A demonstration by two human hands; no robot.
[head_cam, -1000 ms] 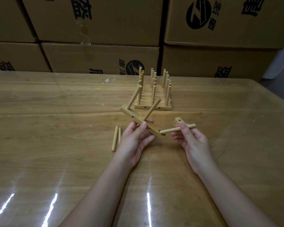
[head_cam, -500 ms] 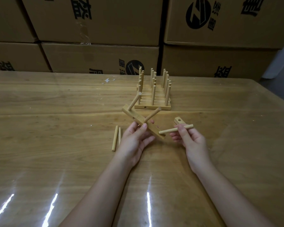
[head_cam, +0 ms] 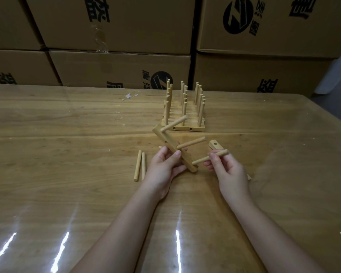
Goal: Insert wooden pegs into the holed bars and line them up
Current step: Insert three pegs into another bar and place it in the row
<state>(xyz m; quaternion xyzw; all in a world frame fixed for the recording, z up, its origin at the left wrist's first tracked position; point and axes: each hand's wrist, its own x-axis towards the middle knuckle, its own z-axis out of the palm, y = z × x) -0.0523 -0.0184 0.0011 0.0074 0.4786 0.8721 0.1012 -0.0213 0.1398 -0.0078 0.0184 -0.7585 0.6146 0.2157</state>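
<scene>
Left hand [head_cam: 163, 166] grips a tilted bar [head_cam: 173, 147] with two pegs. Right hand [head_cam: 227, 170] pinches a peg [head_cam: 210, 157] at its lower end.

held bar [head_cam: 173, 148] — before pegged bars [head_cam: 183, 119] | loose pegs [head_cam: 140, 167] — left | spare bar [head_cam: 215, 145] — right

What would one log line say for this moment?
left hand: grips bar, two pegs in | right hand: pinches third peg, tip at bar's lower end
</scene>
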